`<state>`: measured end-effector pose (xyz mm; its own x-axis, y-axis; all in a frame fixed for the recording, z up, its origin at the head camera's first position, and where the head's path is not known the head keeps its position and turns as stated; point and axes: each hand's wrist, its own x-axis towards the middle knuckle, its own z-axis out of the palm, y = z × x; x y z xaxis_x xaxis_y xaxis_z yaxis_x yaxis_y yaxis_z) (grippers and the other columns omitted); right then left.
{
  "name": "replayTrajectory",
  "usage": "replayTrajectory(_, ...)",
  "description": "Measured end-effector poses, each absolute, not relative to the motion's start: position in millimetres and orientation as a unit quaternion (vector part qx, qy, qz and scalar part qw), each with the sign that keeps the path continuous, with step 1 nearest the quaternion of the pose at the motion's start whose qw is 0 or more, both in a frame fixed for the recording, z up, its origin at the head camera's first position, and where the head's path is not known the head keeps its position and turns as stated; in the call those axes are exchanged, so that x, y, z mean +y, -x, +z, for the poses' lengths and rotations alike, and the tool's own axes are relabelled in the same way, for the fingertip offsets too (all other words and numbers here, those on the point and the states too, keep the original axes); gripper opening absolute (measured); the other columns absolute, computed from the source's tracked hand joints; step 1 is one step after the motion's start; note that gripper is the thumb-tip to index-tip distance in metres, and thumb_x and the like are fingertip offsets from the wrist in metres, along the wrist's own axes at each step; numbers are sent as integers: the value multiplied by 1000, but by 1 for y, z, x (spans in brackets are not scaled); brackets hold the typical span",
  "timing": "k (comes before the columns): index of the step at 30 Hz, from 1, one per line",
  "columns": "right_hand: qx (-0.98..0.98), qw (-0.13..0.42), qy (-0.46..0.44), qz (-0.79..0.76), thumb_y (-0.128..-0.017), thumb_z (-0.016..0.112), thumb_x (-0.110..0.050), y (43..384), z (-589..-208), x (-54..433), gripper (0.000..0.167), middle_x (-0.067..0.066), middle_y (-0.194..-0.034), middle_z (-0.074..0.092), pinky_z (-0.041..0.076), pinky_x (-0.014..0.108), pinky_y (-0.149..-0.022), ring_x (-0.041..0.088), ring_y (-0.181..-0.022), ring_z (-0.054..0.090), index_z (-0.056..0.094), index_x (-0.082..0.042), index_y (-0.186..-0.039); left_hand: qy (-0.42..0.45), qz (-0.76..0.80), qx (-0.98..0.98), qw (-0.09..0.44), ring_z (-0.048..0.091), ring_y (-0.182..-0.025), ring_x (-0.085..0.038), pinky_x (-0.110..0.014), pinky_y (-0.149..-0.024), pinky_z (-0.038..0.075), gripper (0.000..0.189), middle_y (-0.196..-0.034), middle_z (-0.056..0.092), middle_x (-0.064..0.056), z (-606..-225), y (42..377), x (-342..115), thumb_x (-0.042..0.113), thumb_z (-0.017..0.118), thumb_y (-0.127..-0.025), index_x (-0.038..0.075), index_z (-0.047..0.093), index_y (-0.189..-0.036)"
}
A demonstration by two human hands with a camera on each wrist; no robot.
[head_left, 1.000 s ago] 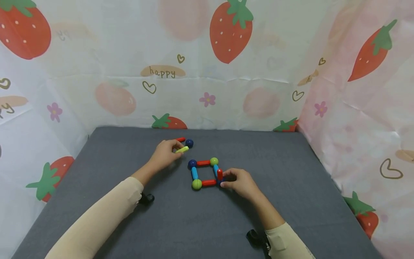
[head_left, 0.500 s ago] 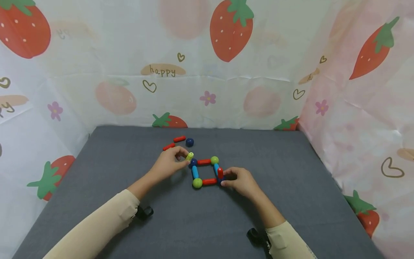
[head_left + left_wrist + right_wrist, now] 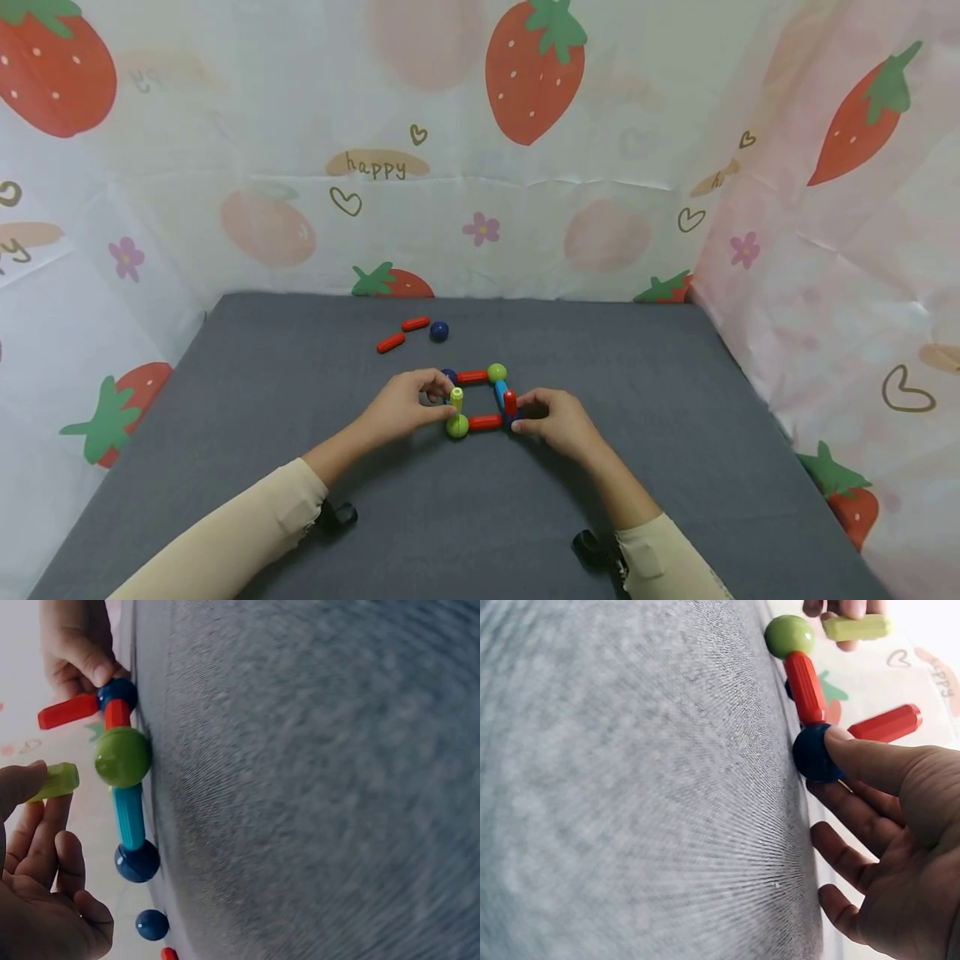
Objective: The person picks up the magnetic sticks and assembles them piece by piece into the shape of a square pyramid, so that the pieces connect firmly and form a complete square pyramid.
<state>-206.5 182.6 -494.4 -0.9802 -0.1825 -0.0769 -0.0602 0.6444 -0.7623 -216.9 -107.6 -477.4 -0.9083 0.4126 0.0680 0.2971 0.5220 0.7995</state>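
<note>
A square of magnetic sticks and balls lies on the grey cloth. My left hand [image 3: 405, 406] pinches a yellow-green stick [image 3: 457, 400], held upright just above the near-left green ball [image 3: 457, 427]; a gap between them shows in the left wrist view. With thumb and finger, my right hand [image 3: 561, 423] holds the near-right dark blue ball [image 3: 814, 754], from which a red stick [image 3: 511, 403] stands up. Another red stick [image 3: 485, 422] joins these two balls. At the far side are a green ball [image 3: 497, 372] and a red stick [image 3: 472, 377]. My left hand partly hides the left light blue stick [image 3: 130, 817].
Beyond the square lie two loose red sticks, one farther back [image 3: 416, 323] and one nearer [image 3: 391, 342], beside a loose dark blue ball [image 3: 439, 332]. A strawberry-print cloth [image 3: 525, 242] hangs around the table's back and sides.
My left hand has brought the yellow-green stick from beside the loose pieces toward me, over the near-left green ball, turning it upright. My right hand has stayed at its blue ball.
</note>
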Motion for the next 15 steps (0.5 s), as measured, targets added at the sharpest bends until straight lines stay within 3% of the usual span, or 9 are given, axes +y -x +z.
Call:
replayTrajectory(7,906,74,63,-411,-83,87,-23,206,-494,182,28,-5,-108,74,52,35,-81,14,-96,64,77,-22,-110,-208,438,870,87,62,-97,-12,-36,-87,52,21,-102,68,9,-483,216,-105,28,83,-88,25,70,-105)
replayTrajectory(15,904,76,66,-416,-83,87,-22,206,-494,182,29,-4,-108,74,52,35,-80,15,-94,63,77,-21,-110,-239,411,875,88,59,-97,-14,-37,-88,50,22,-109,68,-2,-482,218,-107,28,82,-90,26,69,-107)
